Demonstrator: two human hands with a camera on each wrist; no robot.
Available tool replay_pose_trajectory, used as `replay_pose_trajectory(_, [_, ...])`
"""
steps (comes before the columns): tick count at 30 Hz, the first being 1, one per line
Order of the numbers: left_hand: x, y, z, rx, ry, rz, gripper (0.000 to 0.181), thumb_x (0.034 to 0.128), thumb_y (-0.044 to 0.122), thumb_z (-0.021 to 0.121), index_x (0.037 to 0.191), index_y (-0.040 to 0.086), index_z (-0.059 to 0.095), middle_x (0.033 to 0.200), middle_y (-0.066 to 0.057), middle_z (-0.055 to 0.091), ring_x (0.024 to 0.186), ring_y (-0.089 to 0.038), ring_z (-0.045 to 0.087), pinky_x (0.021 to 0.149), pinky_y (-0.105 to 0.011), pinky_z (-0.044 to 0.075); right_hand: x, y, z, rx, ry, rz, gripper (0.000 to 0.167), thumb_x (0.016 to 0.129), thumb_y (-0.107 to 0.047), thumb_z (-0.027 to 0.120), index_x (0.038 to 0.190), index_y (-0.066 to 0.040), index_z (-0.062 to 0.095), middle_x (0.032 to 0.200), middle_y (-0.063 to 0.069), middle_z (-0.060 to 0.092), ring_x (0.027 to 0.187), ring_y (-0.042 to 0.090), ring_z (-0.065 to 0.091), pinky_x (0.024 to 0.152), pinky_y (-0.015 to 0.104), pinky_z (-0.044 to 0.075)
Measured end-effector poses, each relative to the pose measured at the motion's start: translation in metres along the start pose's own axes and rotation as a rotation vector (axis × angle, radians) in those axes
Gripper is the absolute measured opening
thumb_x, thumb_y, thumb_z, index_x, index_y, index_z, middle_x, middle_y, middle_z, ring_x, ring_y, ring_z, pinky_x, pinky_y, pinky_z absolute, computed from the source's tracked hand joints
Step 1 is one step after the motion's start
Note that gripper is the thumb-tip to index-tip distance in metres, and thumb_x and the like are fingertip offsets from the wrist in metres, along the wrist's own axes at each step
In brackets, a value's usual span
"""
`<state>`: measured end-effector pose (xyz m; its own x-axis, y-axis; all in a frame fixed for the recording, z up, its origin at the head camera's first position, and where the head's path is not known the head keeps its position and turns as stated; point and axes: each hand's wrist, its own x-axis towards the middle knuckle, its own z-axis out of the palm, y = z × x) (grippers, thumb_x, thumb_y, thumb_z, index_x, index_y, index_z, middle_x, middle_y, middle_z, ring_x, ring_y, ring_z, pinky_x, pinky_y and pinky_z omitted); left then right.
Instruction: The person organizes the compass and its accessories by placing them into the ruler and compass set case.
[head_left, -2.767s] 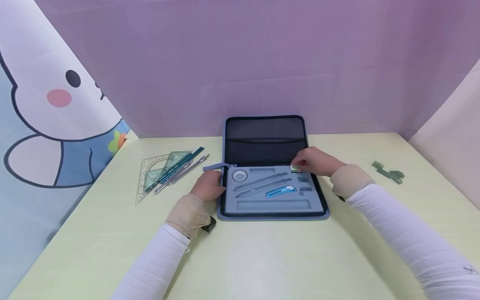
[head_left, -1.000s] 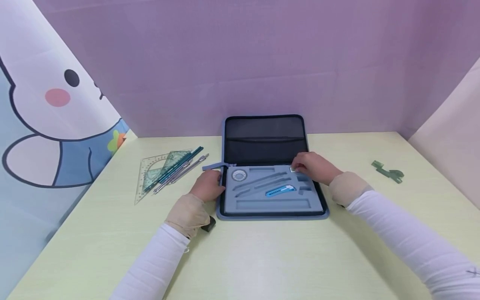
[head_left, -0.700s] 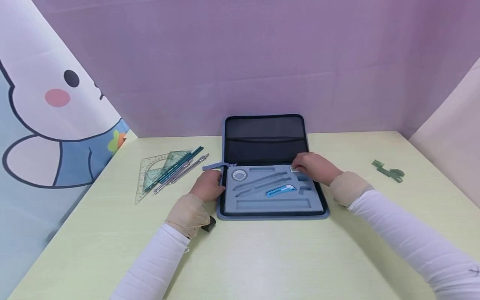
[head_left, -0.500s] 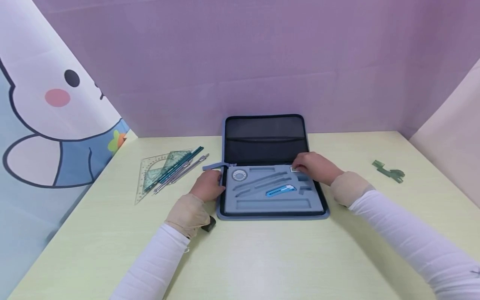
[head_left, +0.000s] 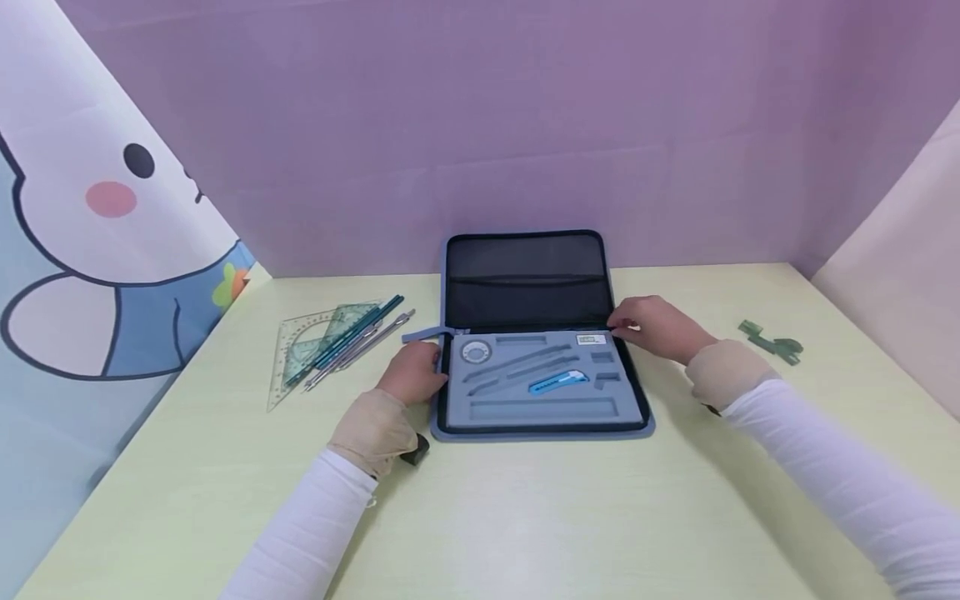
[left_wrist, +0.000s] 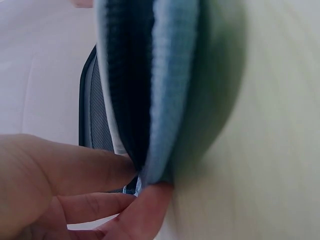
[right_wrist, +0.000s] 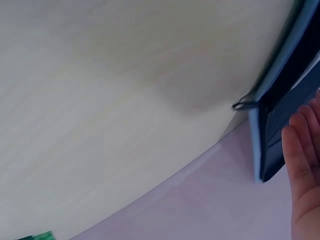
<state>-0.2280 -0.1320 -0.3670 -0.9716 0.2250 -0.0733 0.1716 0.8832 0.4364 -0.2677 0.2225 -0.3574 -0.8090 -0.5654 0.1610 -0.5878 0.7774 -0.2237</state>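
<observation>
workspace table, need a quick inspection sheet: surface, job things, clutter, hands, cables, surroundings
Surface: pale table
Job's things: open case; blue cutter, round piece, labelled block in its grey insert
Clutter: transparent set squares, teal pencils, silver tools left of the case; green pieces right
Hands: left hand pinches the case's left edge; right hand, holding nothing, is by its upper right edge
Cables: nothing seen
Surroundings: purple backdrop; cartoon-print sheet at left

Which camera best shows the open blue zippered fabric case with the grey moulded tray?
The head view: it shows nearly the whole blue case, lid and tray included. The left wrist view shows mostly one edge, pinched by the left hand; the right wrist view catches only part of its edge and lid.
</observation>
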Motion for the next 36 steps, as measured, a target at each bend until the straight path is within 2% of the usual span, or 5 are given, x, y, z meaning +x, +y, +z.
replay_pose_trajectory(6, [-0.002, -0.001, 0.000, -0.011, 0.002, -0.003, 0.006, 0.0814, 0.004, 0.063, 0.082, -0.001, 0.062, 0.067, -0.008, 0.059, 0.059, -0.020, 0.057, 0.064, -0.033, 0.047, -0.009, 0.019, -0.006, -0.014, 0.008, 0.004, 0.013, 0.080, 0.006, 0.066, 0.092, 0.007, 0.068, 0.089, 0.017, 0.067, 0.081, 0.029, 0.064, 0.076, 0.043, 0.052])
replay_pose_trajectory(14, [0.000, -0.002, 0.002, -0.003, 0.001, -0.007, 0.007, 0.0816, 0.004, 0.063, 0.084, -0.002, 0.062, 0.070, -0.008, 0.060, 0.062, -0.021, 0.057, 0.065, -0.033, 0.048, -0.032, 0.059, -0.018, -0.028, -0.016, 0.089, 0.014, 0.082, 0.005, 0.063, 0.095, 0.010, 0.065, 0.091, 0.022, 0.067, 0.086, 0.037, 0.063, 0.081, 0.049, 0.049])
replay_pose_trajectory(23, [0.000, -0.001, 0.001, 0.000, 0.007, 0.000, 0.007, 0.0816, 0.005, 0.063, 0.084, -0.002, 0.062, 0.070, -0.008, 0.060, 0.061, -0.021, 0.058, 0.066, -0.033, 0.048, -0.061, 0.104, -0.029, -0.009, -0.058, 0.266, 0.019, 0.085, 0.000, 0.059, 0.100, 0.011, 0.063, 0.096, 0.027, 0.065, 0.092, 0.045, 0.060, 0.083, 0.054, 0.046])
replay_pose_trajectory(31, [0.000, -0.001, 0.001, -0.014, -0.003, -0.006, 0.005, 0.0825, 0.004, 0.062, 0.082, -0.001, 0.062, 0.067, -0.008, 0.060, 0.057, -0.019, 0.058, 0.064, -0.032, 0.048, -0.074, 0.124, -0.036, -0.038, -0.049, 0.368, 0.022, 0.085, -0.002, 0.056, 0.102, 0.012, 0.061, 0.101, 0.031, 0.063, 0.097, 0.050, 0.057, 0.086, 0.058, 0.043])
replay_pose_trajectory(36, [0.004, -0.008, 0.005, -0.024, 0.009, 0.030, 0.004, 0.0799, 0.004, 0.062, 0.078, 0.000, 0.060, 0.065, -0.007, 0.059, 0.055, -0.019, 0.057, 0.062, -0.031, 0.048, -0.082, 0.135, -0.036, -0.055, -0.070, 0.420, 0.026, 0.084, -0.003, 0.056, 0.103, 0.014, 0.060, 0.102, 0.033, 0.061, 0.096, 0.051, 0.056, 0.085, 0.059, 0.042])
